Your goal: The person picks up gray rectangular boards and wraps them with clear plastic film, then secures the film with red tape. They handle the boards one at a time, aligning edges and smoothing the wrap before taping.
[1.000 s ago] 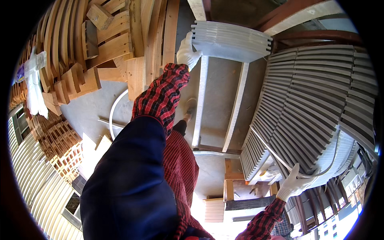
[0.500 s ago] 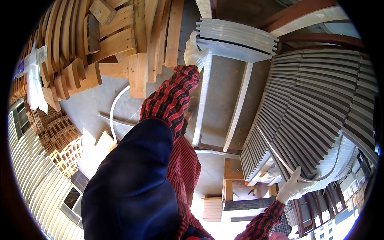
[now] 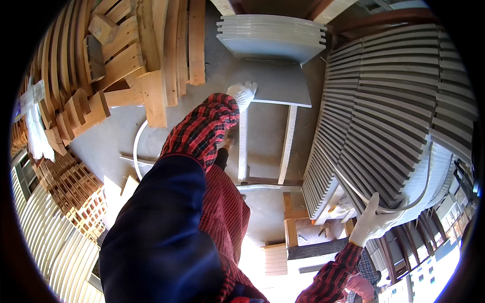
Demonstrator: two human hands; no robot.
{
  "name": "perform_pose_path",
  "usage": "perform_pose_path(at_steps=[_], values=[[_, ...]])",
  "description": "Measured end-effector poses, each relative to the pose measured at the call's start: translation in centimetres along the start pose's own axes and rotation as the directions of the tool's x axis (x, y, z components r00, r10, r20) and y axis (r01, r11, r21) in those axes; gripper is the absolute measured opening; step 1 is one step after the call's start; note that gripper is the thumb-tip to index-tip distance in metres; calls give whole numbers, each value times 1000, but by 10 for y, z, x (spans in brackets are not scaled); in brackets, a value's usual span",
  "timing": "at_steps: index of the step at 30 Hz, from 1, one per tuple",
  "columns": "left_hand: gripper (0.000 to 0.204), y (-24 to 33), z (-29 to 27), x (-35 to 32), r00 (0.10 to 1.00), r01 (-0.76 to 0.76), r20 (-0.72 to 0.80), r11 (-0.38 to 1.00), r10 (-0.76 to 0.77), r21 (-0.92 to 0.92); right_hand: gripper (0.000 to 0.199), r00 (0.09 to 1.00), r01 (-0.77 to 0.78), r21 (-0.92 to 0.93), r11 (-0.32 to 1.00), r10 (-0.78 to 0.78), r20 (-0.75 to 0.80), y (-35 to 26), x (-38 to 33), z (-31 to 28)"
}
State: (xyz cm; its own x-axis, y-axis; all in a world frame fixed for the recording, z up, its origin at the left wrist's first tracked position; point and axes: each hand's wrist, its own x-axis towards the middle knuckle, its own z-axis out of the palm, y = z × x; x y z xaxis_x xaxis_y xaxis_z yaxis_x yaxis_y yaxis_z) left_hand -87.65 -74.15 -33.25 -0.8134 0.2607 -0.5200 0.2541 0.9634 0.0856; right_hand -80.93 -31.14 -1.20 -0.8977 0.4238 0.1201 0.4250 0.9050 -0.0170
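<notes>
My left hand [image 3: 242, 95], in a white knit glove, grips the left near corner of a flat grey panel [image 3: 280, 83]. The panel leans down from a stack of similar grey panels [image 3: 270, 35] standing on edge at the far end, over two pale rails [image 3: 287, 144]. My right hand [image 3: 375, 224], also gloved, is at the lower right by the near end of a large row of grey slabs [image 3: 384, 116]. Its thumb stands out and its fingers stretch toward a pale curved strip [image 3: 427, 171]; their tips are hard to make out.
Wooden pallets and boards [image 3: 156, 96] are piled at the left, with a clear plastic wrapping [image 3: 38, 126] hanging there. A white hose [image 3: 135, 149] curves over the floor. A wooden frame [image 3: 291, 227] stands below the rails. Someone in a checked garment [image 3: 368, 267] is partly visible at the lower right.
The front panel has tipped away from the far stack toward me, with my left hand on its corner. My right hand stays by the slabs, and the view has shifted slightly.
</notes>
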Motion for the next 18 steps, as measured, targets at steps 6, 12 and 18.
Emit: perform_pose_path(at_steps=[6, 12, 18], values=[[34, -19, -63, 25, 985, -131, 113, 991, 131, -9, 96, 996, 70, 52, 996, -68, -54, -12, 4, -11], [44, -15, -112, 1, 987, -68, 114, 944, 110, -323, 95, 964, 163, 39, 986, -150, -218, -14, 8, -8], [44, 4, -120, -150, 965, 191, 261, 729, -17, -658, 93, 986, 127, 197, 972, -102, -133, 5, 9, -12]])
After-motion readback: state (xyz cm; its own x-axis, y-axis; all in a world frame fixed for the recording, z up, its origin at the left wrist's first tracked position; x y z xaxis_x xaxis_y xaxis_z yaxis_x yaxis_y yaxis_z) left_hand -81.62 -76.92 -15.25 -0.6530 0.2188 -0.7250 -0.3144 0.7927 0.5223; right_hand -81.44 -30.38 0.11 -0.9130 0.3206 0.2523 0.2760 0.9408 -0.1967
